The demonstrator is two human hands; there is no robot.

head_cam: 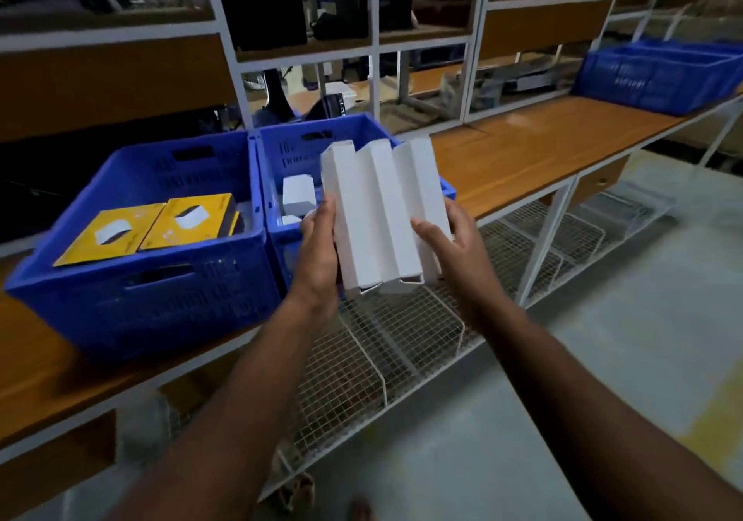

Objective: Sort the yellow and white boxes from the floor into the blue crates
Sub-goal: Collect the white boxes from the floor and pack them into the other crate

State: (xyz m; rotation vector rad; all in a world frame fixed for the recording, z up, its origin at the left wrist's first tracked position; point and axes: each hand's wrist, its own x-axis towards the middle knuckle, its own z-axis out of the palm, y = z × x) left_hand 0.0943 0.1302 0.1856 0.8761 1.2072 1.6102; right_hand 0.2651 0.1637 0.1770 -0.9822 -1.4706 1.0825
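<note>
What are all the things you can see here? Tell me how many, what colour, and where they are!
held boxes: three, white, side by side between both hands, in front of the middle crate
yellow boxes: at least two, yellow with white cut-outs, lying in the left crate
left crate: one, blue, on the bench
middle crate: one, blue, right beside the left crate, white boxes inside, number unclear
far crate: blue, at the bench's far right end; may be a stack
bench: one, orange-brown top, white frame
wire shelf: white mesh, under the bench
floor: grey
left hand: grips the left side of the held boxes
right hand: grips the right side
</note>
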